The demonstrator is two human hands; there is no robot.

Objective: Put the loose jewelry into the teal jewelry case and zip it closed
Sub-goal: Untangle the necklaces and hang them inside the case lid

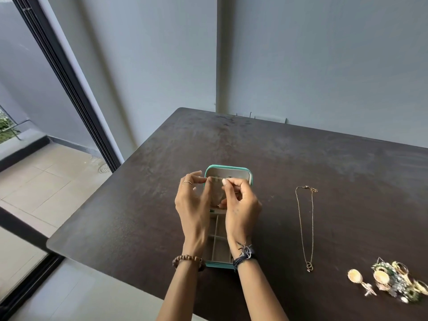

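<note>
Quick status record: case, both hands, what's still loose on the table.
case: teal jewelry case open, lid up, dividers visible
left hand: left hand pinches one end of a thin chain at the lid
right hand: right hand pinches the chain's other end
loose: gold necklace stretched out on the table, right of the case; earring pile nearer the right edge
zipper: not closed
</note>
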